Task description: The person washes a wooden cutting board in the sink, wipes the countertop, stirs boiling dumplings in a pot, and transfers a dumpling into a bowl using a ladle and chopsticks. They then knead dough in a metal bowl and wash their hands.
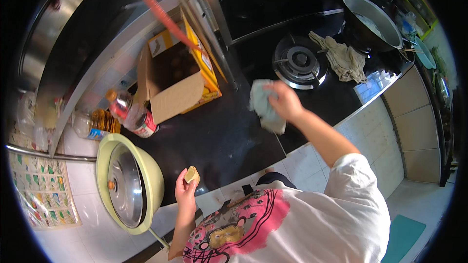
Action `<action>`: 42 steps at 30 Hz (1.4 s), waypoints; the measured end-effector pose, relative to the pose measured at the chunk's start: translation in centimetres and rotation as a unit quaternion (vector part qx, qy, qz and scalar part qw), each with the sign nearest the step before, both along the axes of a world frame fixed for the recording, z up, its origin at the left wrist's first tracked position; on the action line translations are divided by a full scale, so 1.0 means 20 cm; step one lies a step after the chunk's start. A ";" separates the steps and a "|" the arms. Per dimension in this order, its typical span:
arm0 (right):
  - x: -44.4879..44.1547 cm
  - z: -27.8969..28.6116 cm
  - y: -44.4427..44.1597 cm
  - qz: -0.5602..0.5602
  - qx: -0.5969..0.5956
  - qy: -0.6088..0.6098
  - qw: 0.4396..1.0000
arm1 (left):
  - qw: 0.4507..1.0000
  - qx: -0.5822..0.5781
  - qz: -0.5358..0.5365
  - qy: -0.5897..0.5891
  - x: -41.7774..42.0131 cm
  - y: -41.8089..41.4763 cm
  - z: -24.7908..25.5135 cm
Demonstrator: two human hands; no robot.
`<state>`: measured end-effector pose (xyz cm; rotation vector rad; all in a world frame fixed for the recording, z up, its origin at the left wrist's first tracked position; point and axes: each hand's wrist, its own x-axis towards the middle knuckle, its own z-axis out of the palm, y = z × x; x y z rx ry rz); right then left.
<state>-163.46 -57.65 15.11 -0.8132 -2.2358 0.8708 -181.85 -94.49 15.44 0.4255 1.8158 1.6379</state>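
Observation:
A small tan piece with a pale cut face, possibly ginger, is pinched between the thumb and fingers of my left hand, near the counter's front edge. My right hand presses on a pale blue-grey cloth over the black countertop, left of the gas burner. Motion blur softens the cloth and the fingers. A beige lower part of the cloth hangs toward the front of the counter.
An opened cardboard box stands at the back left beside plastic bottles. A light green basin holds a metal lid. Right of the burner lie a crumpled beige cloth and a large wok. A red strap hangs overhead.

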 end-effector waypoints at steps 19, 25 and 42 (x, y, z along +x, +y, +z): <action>-0.45 -0.02 1.87 0.175 -0.007 -0.645 0.744 | 0.996 -0.043 0.078 0.011 0.06 0.25 0.00; -0.86 -0.02 1.36 0.130 -0.042 -0.517 0.845 | 0.996 -0.043 0.077 -0.005 0.07 0.35 0.02; 0.11 -0.15 -0.20 0.206 0.197 -0.478 0.831 | 0.998 0.054 -0.003 -0.008 0.05 0.08 -0.14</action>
